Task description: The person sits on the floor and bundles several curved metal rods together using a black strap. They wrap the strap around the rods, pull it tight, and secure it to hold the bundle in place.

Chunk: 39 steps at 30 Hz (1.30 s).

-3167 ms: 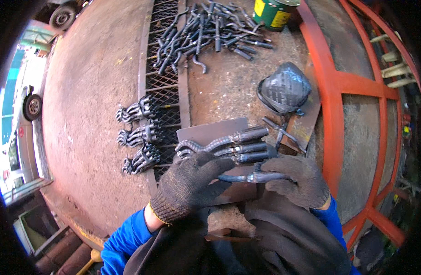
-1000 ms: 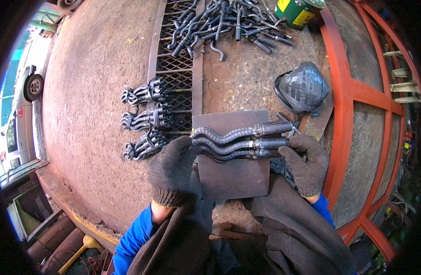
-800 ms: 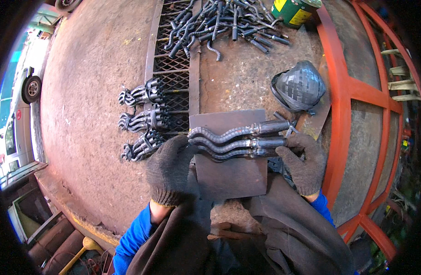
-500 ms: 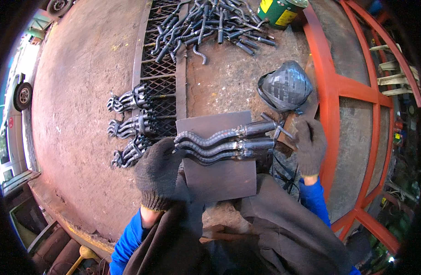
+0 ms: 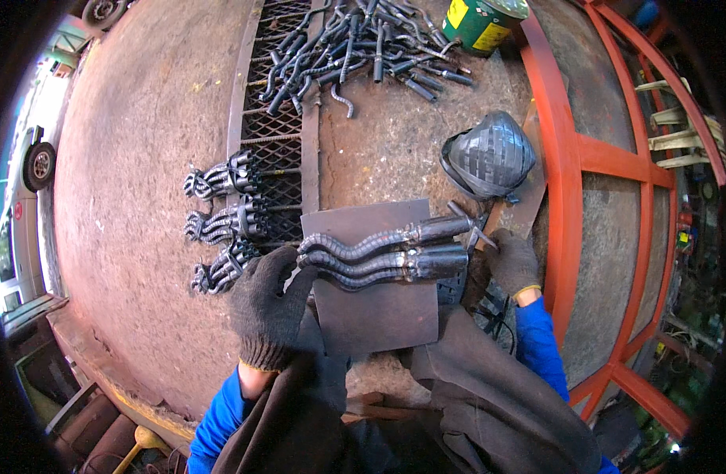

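Wavy ribbed dark metal pipes (image 5: 363, 257) lie side by side across a flat dark plate (image 5: 379, 320) in front of my knees. My left hand (image 5: 267, 304), in a dark knitted glove, is at their left ends. Its thumb and forefinger stand apart, with the fingertips close to the pipe ends; whether they touch cannot be made out. Beyond the pipes' right ends a thin metal bar (image 5: 477, 236) slants beside another short rod. My gloved right hand (image 5: 513, 265) has its fingers closed around the bar's lower end.
Bundled pipes (image 5: 225, 221) sit in several groups at the left, by a metal grating (image 5: 272, 150). A heap of loose pipes (image 5: 363, 47) lies at the back. Right of it are a green can (image 5: 483, 28), a taped dark bundle (image 5: 493, 154) and an orange metal frame (image 5: 564, 158).
My right hand has moved left and down onto the metal bar. My left thumb and forefinger have spread apart at the pipe ends. The pipes look nearly unmoved.
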{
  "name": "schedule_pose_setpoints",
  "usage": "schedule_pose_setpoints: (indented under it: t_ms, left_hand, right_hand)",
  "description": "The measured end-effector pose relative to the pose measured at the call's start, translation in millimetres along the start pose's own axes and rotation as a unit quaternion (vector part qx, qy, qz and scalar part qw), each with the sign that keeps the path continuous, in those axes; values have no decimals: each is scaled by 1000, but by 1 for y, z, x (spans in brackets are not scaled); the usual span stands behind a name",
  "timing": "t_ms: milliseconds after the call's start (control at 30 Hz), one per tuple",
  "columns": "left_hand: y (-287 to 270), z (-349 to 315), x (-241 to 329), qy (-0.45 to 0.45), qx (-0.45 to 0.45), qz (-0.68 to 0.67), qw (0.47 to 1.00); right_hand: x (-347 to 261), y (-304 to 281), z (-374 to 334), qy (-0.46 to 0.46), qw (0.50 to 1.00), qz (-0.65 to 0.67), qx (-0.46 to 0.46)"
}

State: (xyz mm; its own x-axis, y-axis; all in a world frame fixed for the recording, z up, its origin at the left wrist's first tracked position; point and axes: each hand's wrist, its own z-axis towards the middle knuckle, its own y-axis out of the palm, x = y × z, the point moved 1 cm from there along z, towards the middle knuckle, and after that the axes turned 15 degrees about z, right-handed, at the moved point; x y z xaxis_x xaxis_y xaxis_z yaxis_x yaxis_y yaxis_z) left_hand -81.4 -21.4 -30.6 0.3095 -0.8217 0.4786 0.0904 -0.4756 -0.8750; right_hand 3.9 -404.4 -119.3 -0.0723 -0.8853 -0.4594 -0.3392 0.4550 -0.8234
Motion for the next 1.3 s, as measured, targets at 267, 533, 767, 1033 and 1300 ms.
schedule_pose_setpoints:
  t_ms: [267,533,767,1033,1300]
  left_hand:
    - [-13,2,10,-18,17,8,1000]
    - [-15,8,-8,-61,-110,-55,990]
    - [-6,1,-17,-73,-119,-96,986]
    - [-5,3,-16,-64,-120,-103,985]
    - [0,1,-16,-120,-125,-143,975]
  right_hand:
    - [-44,-66,-19,211,910,321,-154]
    - [-62,-32,-39,67,611,786,-64]
    - [-66,-18,-47,47,728,684,-18]
    - [-86,-19,-44,54,888,454,-52]
    - [-101,-26,-42,-37,917,396,4]
